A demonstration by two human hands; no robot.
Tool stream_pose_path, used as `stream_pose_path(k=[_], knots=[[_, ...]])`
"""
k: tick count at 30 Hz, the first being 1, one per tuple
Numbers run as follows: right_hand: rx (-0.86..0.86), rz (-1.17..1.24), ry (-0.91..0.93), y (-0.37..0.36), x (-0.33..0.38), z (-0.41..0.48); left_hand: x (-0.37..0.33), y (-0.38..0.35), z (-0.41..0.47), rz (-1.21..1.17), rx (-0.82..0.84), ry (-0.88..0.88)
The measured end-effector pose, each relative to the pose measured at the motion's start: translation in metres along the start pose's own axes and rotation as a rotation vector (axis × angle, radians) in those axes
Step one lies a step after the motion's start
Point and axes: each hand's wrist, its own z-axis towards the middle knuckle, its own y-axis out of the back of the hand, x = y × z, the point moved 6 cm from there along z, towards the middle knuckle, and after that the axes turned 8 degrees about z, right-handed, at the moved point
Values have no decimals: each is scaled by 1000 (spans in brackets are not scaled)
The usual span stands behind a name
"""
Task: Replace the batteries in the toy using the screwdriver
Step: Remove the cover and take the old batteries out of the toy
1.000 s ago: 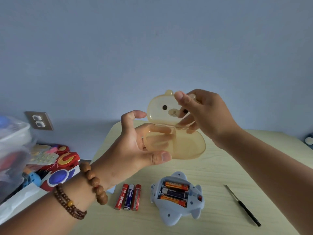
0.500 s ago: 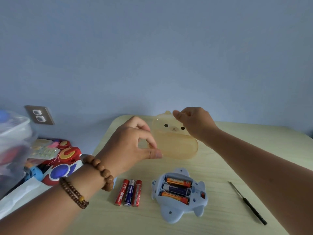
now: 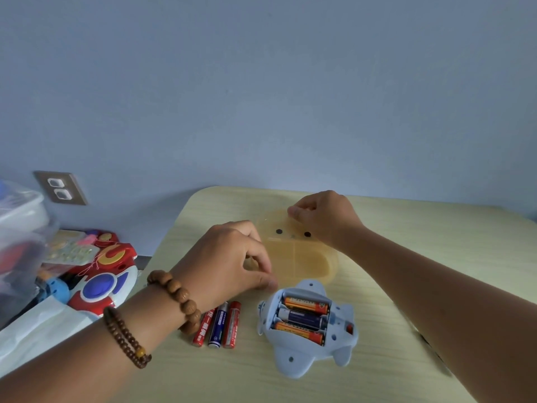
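A light blue animal-shaped toy [image 3: 293, 356] lies belly up on the pale wooden table [image 3: 377, 228], its battery bay open with three batteries [image 3: 302, 318] inside. Three loose batteries [image 3: 218, 325] lie side by side to its left. Behind the toy a translucent yellow bear-faced box [image 3: 302, 263] rests on the table. My left hand [image 3: 229, 257] pinches its near left edge. My right hand [image 3: 322, 219] pinches the far edge of its lid. I cannot tell whether the lid is fully down. The screwdriver [image 3: 425, 340] is mostly hidden behind my right forearm.
Off the table's left edge lie colourful toys [image 3: 101, 274], a clear plastic bin [image 3: 20, 228] and a white sheet [image 3: 37, 330]. A wall socket [image 3: 59, 188] sits on the blue wall at the left.
Both hands have brought the bear-faced box down from mid-air onto the table behind the toy, and the lid has swung down towards the base.
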Motion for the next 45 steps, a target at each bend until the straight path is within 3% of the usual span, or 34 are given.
stream_pose_path(k=[8, 10, 12, 15, 19, 24, 34, 38, 45], knots=[[-45, -197, 34, 14, 20, -11, 0, 5, -2, 5, -2, -41], [-111, -295, 119, 32, 37, -33, 1, 16, -7, -4, -19, -49], [-141, -247, 240, 53, 56, -72, 5, 31, -16, -8, -19, -59], [11, -109, 270, 63, 60, -136, 15, 48, -34, 23, 70, -62], [207, -130, 234, 46, 43, -177, 19, 49, -50, 111, 192, -49], [266, -126, 219, 29, 29, -187, 15, 32, -59, 195, 262, -107], [290, 206, 274, 25, 10, -179, -46, 24, -61, -2, -33, -145], [298, 348, 270, 22, 6, -178, -62, 13, -51, -23, -128, -61], [265, 346, 263, 19, 2, -180, -70, 3, -33, -61, -96, 104]])
